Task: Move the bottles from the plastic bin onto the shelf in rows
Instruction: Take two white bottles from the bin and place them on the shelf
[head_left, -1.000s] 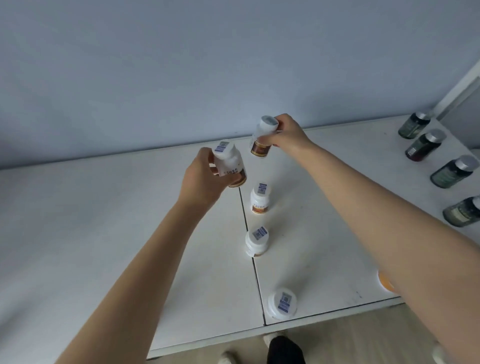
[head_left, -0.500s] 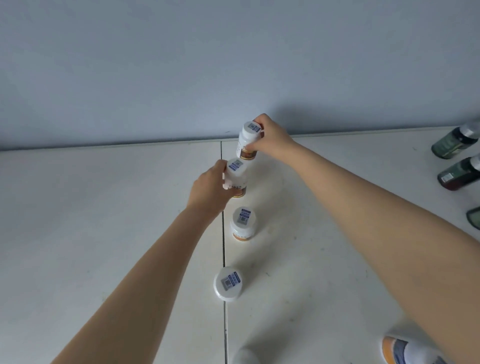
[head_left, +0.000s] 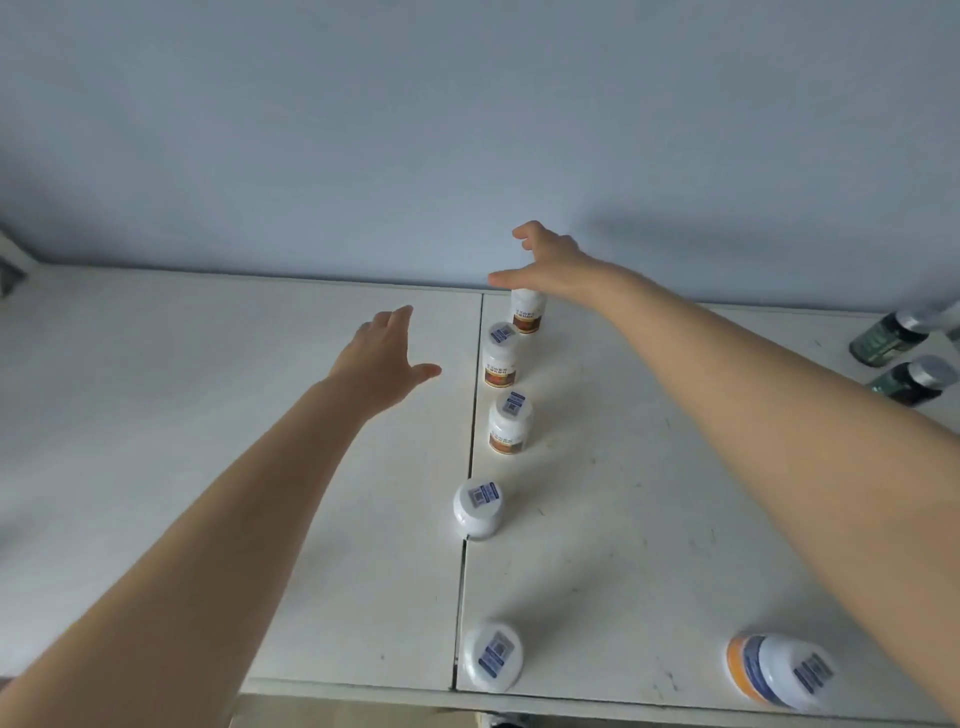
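Observation:
Several white bottles with brown labels stand in a row along the seam of the white shelf (head_left: 156, 415). The farthest bottle (head_left: 528, 312) stands near the wall, right under my right hand (head_left: 545, 265), which hovers just above its cap with fingers spread. The second bottle (head_left: 500, 356) stands just in front of it. My left hand (head_left: 384, 358) is off to the left of that bottle, fingers straight, holding nothing. Three more white bottles follow toward me, the nearest (head_left: 492, 656) at the shelf's front edge.
A white bottle with an orange band (head_left: 779, 670) stands at the front right. Two dark green bottles with silver caps (head_left: 885, 338) lie at the right edge. A blue-grey wall rises behind the shelf.
Both hands have set their bottles down at the far end of the row and let go. The left hand has drawn away to the left; the right has lifted off its bottle.

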